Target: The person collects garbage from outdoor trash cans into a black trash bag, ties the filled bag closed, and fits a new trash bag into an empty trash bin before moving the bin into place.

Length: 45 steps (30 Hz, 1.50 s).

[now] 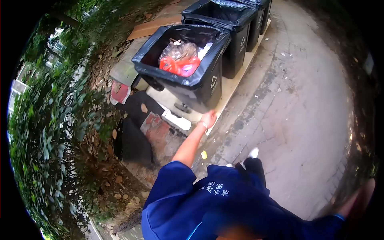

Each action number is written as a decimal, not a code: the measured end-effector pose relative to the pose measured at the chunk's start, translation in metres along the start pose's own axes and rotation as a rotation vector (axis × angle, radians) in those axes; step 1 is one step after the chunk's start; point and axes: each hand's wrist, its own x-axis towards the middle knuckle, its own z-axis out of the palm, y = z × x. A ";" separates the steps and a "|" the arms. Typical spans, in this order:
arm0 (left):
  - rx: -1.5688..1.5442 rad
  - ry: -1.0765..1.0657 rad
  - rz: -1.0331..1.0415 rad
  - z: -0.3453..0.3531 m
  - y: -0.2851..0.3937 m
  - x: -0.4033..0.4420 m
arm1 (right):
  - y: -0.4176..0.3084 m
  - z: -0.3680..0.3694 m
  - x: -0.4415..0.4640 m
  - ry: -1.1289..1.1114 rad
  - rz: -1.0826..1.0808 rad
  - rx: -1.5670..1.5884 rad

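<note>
My left hand (209, 119) is stretched forward with its fingers curled, a light band round the wrist. Nothing shows sticking out of it. In the picture it overlaps the lower front corner of a black wheeled bin (214, 94); whether it touches the bin I cannot tell. A black liner covers the bin's rim, and inside lie a clear bag (181, 51) and a red bag (172, 65). Far right, my right hand (370, 188) is a dark blur at the picture's edge, with its fingers indistinct.
More black lined bins (236, 52) stand in a row behind the first, on a pale slab (229, 94). A paved path (296, 120) runs along the right. Leafy bushes (48, 140) line the left. Dark matting (134, 140) and a white block (177, 120) lie beside the slab.
</note>
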 end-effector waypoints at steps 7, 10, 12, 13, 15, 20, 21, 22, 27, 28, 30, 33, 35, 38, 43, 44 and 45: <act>-1.382 0.254 -0.406 -0.029 0.111 0.187 | 0.157 -0.068 -0.006 -0.021 -0.062 0.083; -1.826 0.466 -0.487 -0.034 0.108 0.234 | 0.224 -0.101 0.006 -0.030 -0.107 0.161; -2.043 0.559 -0.480 -0.035 0.117 0.248 | 0.272 -0.119 0.017 -0.025 -0.127 0.226; -2.105 0.599 -0.463 -0.037 0.122 0.252 | 0.295 -0.127 0.022 -0.027 -0.140 0.251; -2.209 0.679 -0.407 -0.012 0.110 0.249 | 0.341 -0.142 0.028 -0.042 -0.170 0.284; -2.323 0.849 -0.220 -0.009 0.117 0.275 | 0.434 -0.191 0.048 0.017 -0.192 0.253; -2.332 0.827 -0.245 -0.013 0.117 0.273 | 0.450 -0.203 0.051 0.059 -0.175 0.249; -2.345 0.826 -0.281 -0.014 0.123 0.265 | 0.469 -0.211 0.050 0.099 -0.124 0.245; -2.183 0.803 -0.434 -0.031 0.143 0.215 | 0.625 -0.160 0.036 0.313 0.774 -0.163; -2.183 0.807 -0.502 -0.024 0.142 0.204 | 0.667 -0.146 0.016 0.246 0.888 -0.124; -2.112 0.888 -0.487 -0.014 0.146 0.186 | 0.751 -0.114 -0.025 0.017 1.000 -0.048; -2.059 1.033 -0.558 -0.010 0.153 0.184 | 0.859 -0.048 -0.081 -0.494 1.160 -0.043; -1.957 1.149 -0.563 -0.019 0.164 0.199 | 0.935 -0.014 -0.142 -0.874 0.646 -0.281; -1.886 1.277 -0.654 -0.007 0.166 0.194 | 0.966 0.042 -0.123 -1.588 0.826 -0.532; -1.357 1.781 -1.298 -0.029 0.219 0.210 | 1.036 0.109 -0.199 -1.903 0.673 -0.429; -1.211 1.855 -1.378 -0.017 0.228 0.199 | 1.060 0.118 -0.239 -1.854 0.722 -0.226; -1.046 2.000 -1.478 -0.020 0.235 0.206 | 1.071 0.120 -0.266 -1.681 0.696 -0.066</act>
